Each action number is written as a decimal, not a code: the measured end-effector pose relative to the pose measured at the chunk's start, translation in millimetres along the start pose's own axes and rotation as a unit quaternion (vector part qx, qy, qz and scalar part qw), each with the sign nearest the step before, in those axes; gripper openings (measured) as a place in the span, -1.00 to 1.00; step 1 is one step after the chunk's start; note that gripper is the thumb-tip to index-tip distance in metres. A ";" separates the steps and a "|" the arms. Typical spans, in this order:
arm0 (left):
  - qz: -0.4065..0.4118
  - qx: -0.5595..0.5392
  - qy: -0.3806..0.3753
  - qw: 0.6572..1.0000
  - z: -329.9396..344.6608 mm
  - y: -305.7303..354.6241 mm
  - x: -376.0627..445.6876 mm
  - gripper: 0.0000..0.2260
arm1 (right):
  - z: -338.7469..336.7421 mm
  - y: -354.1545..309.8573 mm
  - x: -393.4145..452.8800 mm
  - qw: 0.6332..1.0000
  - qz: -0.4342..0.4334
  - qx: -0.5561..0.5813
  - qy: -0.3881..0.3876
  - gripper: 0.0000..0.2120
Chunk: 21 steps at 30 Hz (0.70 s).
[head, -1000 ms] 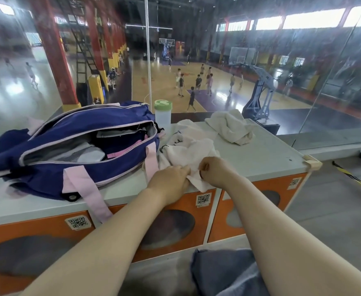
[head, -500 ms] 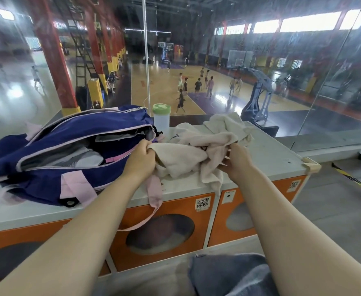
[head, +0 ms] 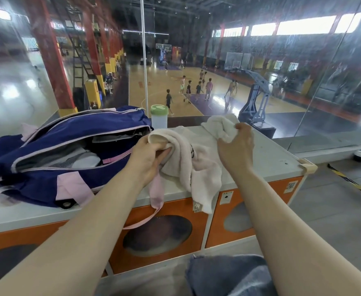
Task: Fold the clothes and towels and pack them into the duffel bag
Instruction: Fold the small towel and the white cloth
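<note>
Spreading towel (head: 198, 167) wider, right hand (head: 236, 146) raised

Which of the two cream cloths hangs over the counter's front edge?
The cream towel gripped by the left hand; its end droops past the edge. The other cloth, in the right hand, is bunched farther back.

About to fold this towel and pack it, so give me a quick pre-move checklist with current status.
1. Left hand grips towel: ok.
2. Right hand grips a towel end: ok.
3. Towel spread flat for folding: not ok, bunched, one end hanging over the counter edge.
4. Bag unzipped: ok.
5. Room left in bag: cannot tell, clothes already inside.
6. Bottle clear of the towel: ok, upright behind it.
</note>
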<state>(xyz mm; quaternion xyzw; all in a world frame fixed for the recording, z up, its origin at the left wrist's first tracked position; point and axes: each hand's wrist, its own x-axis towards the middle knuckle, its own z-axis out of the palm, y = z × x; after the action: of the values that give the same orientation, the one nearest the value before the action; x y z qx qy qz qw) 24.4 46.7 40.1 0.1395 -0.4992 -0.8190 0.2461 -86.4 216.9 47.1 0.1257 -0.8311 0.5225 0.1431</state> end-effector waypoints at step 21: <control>0.051 0.579 -0.058 0.812 -26.3 -44.9 7.1 -0.69 | 6.5 -18.0 -7.1 0.839 0.175 0.465 -0.221 -0.79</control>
<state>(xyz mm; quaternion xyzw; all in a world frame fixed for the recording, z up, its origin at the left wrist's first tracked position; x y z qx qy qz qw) 19.0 40.3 -11.8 0.1831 -0.9005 -0.3717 0.1322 -74.1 203.9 56.8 0.1421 -0.5082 0.8224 -0.2128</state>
